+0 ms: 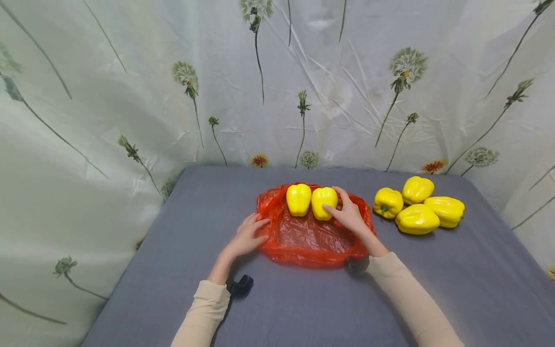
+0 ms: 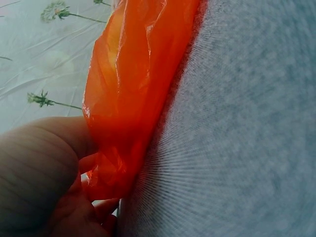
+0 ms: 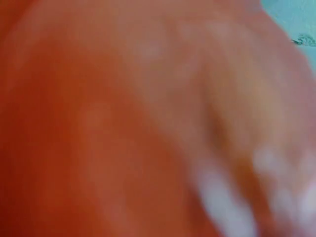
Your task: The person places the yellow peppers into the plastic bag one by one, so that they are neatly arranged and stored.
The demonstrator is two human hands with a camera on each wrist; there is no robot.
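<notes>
In the head view, your right hand (image 1: 351,216) conceals the right side of the held pepper (image 1: 322,200). Right of that hand, the front pepper (image 1: 416,220) masks part of the outermost pepper (image 1: 448,210). Your left sleeve (image 1: 204,306), right sleeve (image 1: 412,295) and the near worktop (image 1: 303,313) run past the bottom edge. In the left wrist view, film of the red bag (image 2: 131,98) overlaps your left hand (image 2: 39,170) at the fingertips; you cannot confirm a pinch. The bag also leaves by the top edge. The right wrist view is blurred: you cannot separate fingers from bag.
</notes>
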